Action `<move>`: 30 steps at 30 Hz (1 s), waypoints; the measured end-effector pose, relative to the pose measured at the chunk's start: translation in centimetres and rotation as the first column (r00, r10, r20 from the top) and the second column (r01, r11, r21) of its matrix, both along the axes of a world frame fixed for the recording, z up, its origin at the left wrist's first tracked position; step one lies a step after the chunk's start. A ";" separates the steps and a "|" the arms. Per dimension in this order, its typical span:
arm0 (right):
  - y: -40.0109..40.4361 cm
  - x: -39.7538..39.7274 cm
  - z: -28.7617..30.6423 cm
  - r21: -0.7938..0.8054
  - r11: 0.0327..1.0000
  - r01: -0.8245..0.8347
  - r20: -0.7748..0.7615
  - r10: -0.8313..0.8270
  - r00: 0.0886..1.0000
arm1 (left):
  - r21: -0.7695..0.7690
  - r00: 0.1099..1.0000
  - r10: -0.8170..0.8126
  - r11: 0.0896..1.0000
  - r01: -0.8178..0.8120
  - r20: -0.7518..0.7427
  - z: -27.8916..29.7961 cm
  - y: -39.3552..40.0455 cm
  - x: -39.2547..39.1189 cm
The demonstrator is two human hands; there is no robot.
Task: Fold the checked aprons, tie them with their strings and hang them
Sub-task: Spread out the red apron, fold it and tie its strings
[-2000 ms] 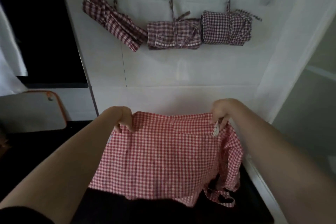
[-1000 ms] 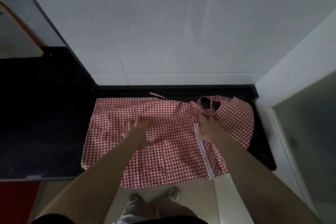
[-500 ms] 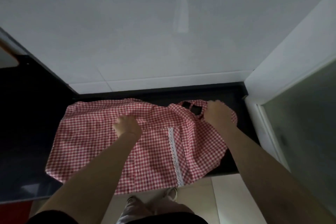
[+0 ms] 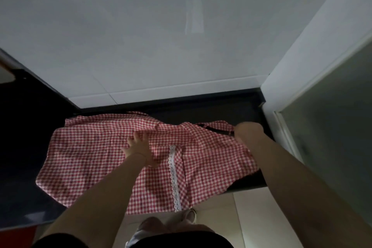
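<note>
Nearest, at six o'clock, the person's dark top and a shoe [image 4: 190, 215] show over the pale floor [image 4: 253, 217]. Both bare forearms reach up and away from there.

The apron [image 4: 96, 159], red-and-white checked, lies spread on the dark tabletop [image 4: 26, 147], its near hem hanging over the front edge. A white lace strip [image 4: 174, 177] runs down it just right of centre.

The left hand [image 4: 140, 148] lies on the middle of the apron, fingers straight and splayed, pointing to twelve o'clock, its grip released and pressing flat on the cloth. The right hand [image 4: 248, 132] is at about two o'clock from it, on the apron's far right corner, knuckles bunched and fingers curled under. A dark strap [image 4: 218, 131] shows just beside it; whether the grip holds cloth or strap I cannot tell.

Beyond the apron, a bare strip of tabletop meets the white tiled wall [image 4: 161, 36]. At three o'clock a white frame [image 4: 302, 62] edges a dim glass panel [image 4: 332, 117].
</note>
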State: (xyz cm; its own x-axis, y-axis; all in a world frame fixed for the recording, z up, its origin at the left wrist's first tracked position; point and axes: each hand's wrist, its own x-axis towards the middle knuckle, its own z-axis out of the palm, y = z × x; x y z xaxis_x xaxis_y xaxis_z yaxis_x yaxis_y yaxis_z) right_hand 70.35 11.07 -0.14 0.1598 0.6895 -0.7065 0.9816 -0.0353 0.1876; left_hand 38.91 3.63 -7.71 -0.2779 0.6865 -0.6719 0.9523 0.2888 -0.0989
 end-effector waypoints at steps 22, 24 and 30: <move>0.7 -11.4 -3.7 0.263 0.763 0.591 -0.767 -0.207 0.607 | 0.523 0.979 0.049 0.839 -0.147 0.196 1.6 3.4 -1.1; 0.8 -10.5 -3.8 0.289 0.806 0.516 -0.700 -0.190 0.688 | 0.541 0.984 0.031 0.832 -0.122 0.175 2.3 4.0 -0.8; 1.7 -9.2 -2.2 0.133 0.774 0.619 -0.799 -0.286 0.529 | 0.682 0.989 -0.107 0.731 0.008 0.103 2.9 5.4 -0.4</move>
